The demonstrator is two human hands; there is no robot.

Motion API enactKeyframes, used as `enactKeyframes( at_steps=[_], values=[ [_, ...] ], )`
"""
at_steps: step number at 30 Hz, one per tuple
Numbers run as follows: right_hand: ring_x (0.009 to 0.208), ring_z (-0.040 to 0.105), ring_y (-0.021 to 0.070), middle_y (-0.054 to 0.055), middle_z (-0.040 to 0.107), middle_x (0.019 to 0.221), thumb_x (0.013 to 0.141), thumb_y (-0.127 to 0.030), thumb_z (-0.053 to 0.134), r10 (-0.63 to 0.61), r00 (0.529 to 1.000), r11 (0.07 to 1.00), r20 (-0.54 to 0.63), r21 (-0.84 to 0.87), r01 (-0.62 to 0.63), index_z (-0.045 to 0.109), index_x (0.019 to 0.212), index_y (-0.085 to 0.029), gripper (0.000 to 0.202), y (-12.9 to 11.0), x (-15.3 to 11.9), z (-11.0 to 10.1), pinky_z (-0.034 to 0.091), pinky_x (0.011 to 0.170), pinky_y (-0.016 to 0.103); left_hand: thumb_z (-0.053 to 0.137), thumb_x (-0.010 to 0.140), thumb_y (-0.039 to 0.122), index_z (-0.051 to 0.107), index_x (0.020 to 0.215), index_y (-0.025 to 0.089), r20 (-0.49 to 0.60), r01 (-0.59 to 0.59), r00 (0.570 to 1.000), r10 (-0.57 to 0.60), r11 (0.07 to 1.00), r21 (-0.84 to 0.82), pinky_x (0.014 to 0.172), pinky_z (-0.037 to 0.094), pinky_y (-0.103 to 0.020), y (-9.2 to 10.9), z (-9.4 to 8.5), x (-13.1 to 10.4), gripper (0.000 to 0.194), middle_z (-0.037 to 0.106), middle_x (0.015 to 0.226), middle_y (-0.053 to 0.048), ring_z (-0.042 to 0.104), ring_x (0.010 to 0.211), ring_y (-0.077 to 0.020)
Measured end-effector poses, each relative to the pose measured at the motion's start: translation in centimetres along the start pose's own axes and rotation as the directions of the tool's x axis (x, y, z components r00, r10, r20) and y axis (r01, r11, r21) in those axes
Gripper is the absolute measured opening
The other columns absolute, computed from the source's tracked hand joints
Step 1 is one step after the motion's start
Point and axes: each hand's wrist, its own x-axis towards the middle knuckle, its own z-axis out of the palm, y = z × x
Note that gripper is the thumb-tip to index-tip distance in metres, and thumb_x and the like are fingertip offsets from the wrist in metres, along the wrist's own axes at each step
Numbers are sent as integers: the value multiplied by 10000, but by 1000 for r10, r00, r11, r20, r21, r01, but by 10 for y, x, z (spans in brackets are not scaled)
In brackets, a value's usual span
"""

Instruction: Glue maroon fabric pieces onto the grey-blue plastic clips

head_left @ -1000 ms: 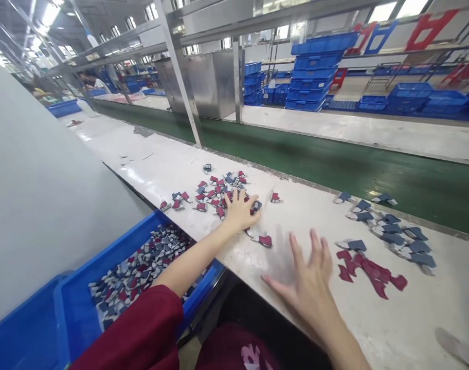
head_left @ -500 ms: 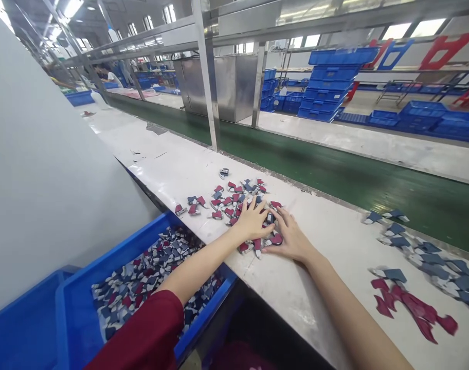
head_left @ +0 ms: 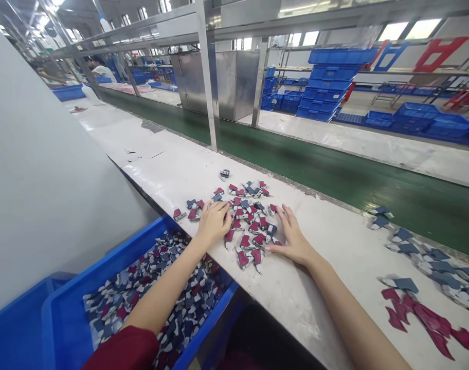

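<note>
Many small red and dark blue pieces with pale parts (head_left: pixel 253 226) lie scattered on the white table (head_left: pixel 296 288). At the left side of this pile is my left hand (head_left: pixel 214 222), its fingers curled down over some pieces; what they hold, if anything, is hidden. My right hand (head_left: pixel 294 234) rests on the table at the pile's right edge, thumb and fingers spread, near a red piece and a dark blue one. Below my left forearm, a blue bin (head_left: pixel 70 303) holds a heap of similar pieces.
Dark blue pieces (head_left: pixel 443 267) and longer red pieces (head_left: pixel 431 318) lie at the right. A green conveyor belt (head_left: pixel 315 169) runs behind the table, with a metal post (head_left: pixel 209 92) beside it. Stacked blue crates (head_left: pixel 323 85) stand beyond. A person (head_left: pixel 99 69) is far left.
My left hand has moved left from the middle of the pile, and its fingers have curled. More pieces now show between my hands. My right hand has barely moved.
</note>
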Motion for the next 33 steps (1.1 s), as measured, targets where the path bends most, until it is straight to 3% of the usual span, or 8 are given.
enactKeyframes(
  at_steps=[4, 8, 14, 18, 21, 24, 28, 33],
  values=[
    [1539, -64, 374, 102, -93, 1674, 708, -804, 623, 59, 998, 998, 29, -9, -59, 18, 1585, -330, 1166, -9, 7, 1, 154, 1212, 612, 420, 909, 207, 673, 1257, 177, 47, -34, 998, 34, 999, -4, 1180, 341, -479, -5, 8, -5, 432, 651, 1359, -95, 593, 1258, -248],
    [1538, -30, 393, 89, -3, 1681, 718, -783, 635, 72, 997, 997, 39, -15, -71, 153, 1572, -368, 1066, -18, 12, 6, 181, 1196, 638, 436, 857, 180, 657, 1280, 167, 80, -52, 995, 54, 998, -27, 1237, 243, -508, -7, 8, -2, 477, 642, 1369, -101, 570, 1298, -250],
    [1534, -74, 393, 63, -10, 1684, 717, -734, 680, 63, 995, 997, 73, 40, -66, 241, 1550, -385, 1004, -47, 9, 24, 220, 1184, 639, 385, 845, 146, 665, 1245, 191, 191, -64, 978, 77, 995, -75, 1261, 87, -555, -20, -4, 2, 491, 666, 1342, -67, 559, 1310, -237],
    [1512, -111, 455, 72, -69, 1680, 705, -638, 745, 63, 998, 996, 32, 57, -64, 325, 1529, -339, 972, -69, 7, 45, 220, 1169, 669, 373, 847, 146, 581, 1317, 190, 276, -82, 956, 98, 994, -67, 1240, 124, -583, -27, -18, 12, 517, 687, 1313, -52, 542, 1287, -254],
    [1481, -182, 498, 57, -106, 1677, 683, -612, 769, 66, 998, 993, -18, 94, -64, 336, 1527, -332, 989, -82, 7, 60, 207, 1146, 714, 384, 861, 174, 526, 1364, 183, 326, -109, 938, 121, 993, -55, 1201, 255, -527, -34, -29, 31, 522, 732, 1226, -47, 554, 1223, -268],
    [1454, -226, 525, 65, -148, 1671, 655, -552, 804, 102, 994, 988, -30, 124, -97, 378, 1514, -287, 994, -100, 5, 73, 193, 1140, 726, 402, 895, 257, 586, 1307, 186, 387, -143, 911, 146, 989, -37, 1035, 451, -428, -37, -38, 60, 457, 767, 1062, -70, 615, 1109, -279],
    [1449, -235, 523, 75, -92, 1679, 630, -559, 824, 43, 999, 981, -7, 192, -41, 439, 1481, -274, 977, -130, -2, 95, 157, 1155, 716, 453, 901, 356, 660, 1190, 171, 416, -256, 876, 241, 967, -23, 931, 491, -406, -21, -31, 104, 400, 746, 907, -95, 651, 1001, -298],
    [1529, -20, 421, 95, 121, 1674, 748, -643, 719, -194, 981, 909, 29, 382, 168, 369, 1514, -325, 900, -148, -13, 112, 196, 1192, 621, 455, 913, 549, 579, 1337, 241, 433, -397, 816, 383, 916, -62, 1102, 321, -576, 27, 14, 153, 538, 548, 1394, -160, 429, 1341, -368]
  ],
)
